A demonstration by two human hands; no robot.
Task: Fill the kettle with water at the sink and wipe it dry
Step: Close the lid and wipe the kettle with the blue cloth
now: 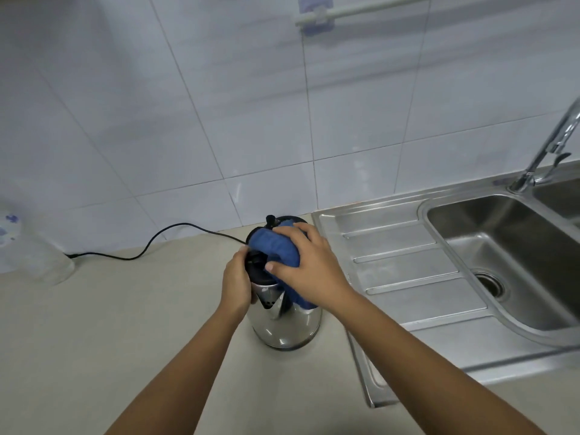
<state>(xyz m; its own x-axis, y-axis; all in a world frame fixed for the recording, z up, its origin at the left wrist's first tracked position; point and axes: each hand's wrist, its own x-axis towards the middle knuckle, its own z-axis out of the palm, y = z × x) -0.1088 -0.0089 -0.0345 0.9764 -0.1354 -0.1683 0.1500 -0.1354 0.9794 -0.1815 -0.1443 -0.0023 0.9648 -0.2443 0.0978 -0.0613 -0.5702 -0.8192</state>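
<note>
Pressing blue cloth (276, 249) on kettle (285, 324) top, right hand (309, 265), left hand (235, 284) gripping handle

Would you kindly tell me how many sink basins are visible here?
2: a large basin right of the drainboard, and a second basin cut off at the right edge, behind the faucet.

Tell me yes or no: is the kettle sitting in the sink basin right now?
No, the kettle stands on the countertop left of the sink.

Nothing readable here, no brand or label on the kettle (284, 321) or anything else in shot.
</note>
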